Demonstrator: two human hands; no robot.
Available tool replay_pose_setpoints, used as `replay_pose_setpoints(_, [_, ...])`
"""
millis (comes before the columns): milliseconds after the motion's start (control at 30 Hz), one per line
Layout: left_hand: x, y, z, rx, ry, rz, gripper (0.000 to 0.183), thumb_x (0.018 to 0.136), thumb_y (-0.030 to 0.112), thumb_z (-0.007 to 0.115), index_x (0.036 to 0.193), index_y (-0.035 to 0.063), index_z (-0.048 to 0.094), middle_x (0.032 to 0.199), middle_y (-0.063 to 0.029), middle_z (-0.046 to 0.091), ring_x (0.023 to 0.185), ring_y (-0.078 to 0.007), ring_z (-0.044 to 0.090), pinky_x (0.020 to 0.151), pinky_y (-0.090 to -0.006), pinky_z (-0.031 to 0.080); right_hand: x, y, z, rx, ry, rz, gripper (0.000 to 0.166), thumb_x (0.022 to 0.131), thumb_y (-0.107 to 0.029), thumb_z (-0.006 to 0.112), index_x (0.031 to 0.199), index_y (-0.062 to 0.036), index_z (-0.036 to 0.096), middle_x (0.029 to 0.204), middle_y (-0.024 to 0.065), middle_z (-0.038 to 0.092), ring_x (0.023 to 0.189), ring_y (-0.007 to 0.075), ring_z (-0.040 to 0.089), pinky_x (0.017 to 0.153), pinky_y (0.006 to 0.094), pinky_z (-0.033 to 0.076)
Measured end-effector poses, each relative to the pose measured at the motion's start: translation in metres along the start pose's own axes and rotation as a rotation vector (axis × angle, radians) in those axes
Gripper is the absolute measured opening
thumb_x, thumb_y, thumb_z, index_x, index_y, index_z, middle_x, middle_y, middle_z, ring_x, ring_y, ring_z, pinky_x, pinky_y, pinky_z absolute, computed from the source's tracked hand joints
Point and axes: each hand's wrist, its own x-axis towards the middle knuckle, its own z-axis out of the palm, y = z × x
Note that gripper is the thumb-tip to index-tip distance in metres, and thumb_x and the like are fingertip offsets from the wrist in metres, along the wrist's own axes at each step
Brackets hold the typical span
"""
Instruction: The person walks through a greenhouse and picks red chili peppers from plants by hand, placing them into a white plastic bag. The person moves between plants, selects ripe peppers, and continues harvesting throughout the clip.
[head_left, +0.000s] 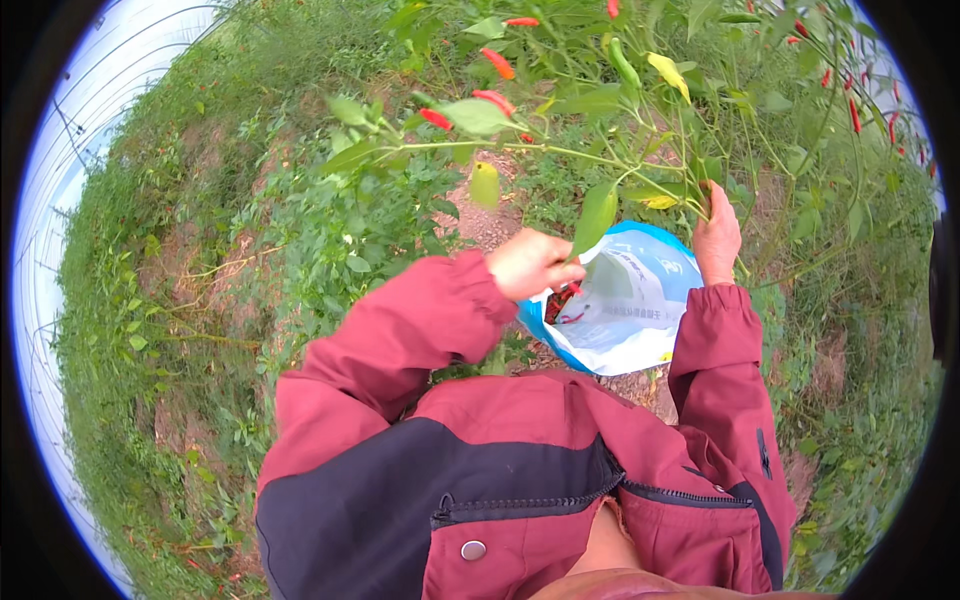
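A blue and white plastic bag (637, 300) with print on it hangs with its mouth open in front of my chest. Red chili peppers (561, 302) lie inside at its left side. My left hand (534, 264) is over the bag's left rim, fingers bent together, slightly blurred; whether it holds a pepper cannot be told. My right hand (718, 234) grips a green chili plant stem (694, 206) at the bag's right rim. From there a branch (555, 148) reaches left, bearing red peppers (497, 64), a green pepper (624, 64) and yellowing leaves.
More chili plants with red fruit (855, 116) stand at the upper right. Leafy green plants (382, 202) and weeds grow on both sides, with bare soil (487, 217) between them. The ribbed greenhouse covering (97, 97) curves along the far left.
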Motion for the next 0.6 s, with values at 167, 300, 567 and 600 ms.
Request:
replay_pose_setpoints(167, [-0.038,0.049,-0.042,0.083,0.187,0.184,0.01,0.079,0.01,0.059,0.085,0.0024,0.061,0.072,-0.0091,0.06,0.066,-0.0157,0.059,0.059,-0.0264,0.046,0.005,0.0,-0.006,-0.027,-0.007,0.02,0.024,0.084,-0.012,0.047,0.108,-0.014,0.05,0.091,0.0084,0.059,0.081,0.0281,0.056,0.066,0.0381,0.045])
replay_pose_setpoints(300, [-0.057,0.082,-0.087,0.446,0.837,0.384,0.011,0.075,0.005,0.061,0.086,0.0028,0.06,0.077,-0.0094,0.06,0.07,-0.0198,0.059,0.061,-0.0279,0.047,0.003,0.012,-0.006,-0.039,-0.002,0.027,0.025,0.084,-0.012,0.047,0.109,-0.014,0.049,0.094,0.0092,0.059,0.082,0.0286,0.056,0.067,0.0379,0.045])
replay_pose_setpoints(567, [-0.03,0.041,-0.126,0.996,0.818,0.182,0.017,0.073,0.02,0.062,0.085,0.0087,0.06,0.079,-0.0039,0.058,0.075,-0.0226,0.054,0.066,-0.0335,0.042,0.007,0.016,-0.009,-0.037,0.001,0.062,0.026,0.085,-0.011,0.044,0.11,-0.014,0.049,0.098,0.0085,0.058,0.085,0.0291,0.056,0.069,0.0368,0.045])
replay_pose_setpoints(600, [-0.028,0.041,-0.122,1.043,0.811,0.201,0.016,0.073,0.02,0.062,0.084,0.0091,0.06,0.078,-0.0037,0.058,0.075,-0.022,0.054,0.067,-0.0333,0.041,0.007,0.017,-0.01,-0.043,0.021,0.048,0.025,0.085,-0.011,0.044,0.11,-0.0139,0.049,0.098,0.0083,0.058,0.086,0.029,0.056,0.069,0.0367,0.045])
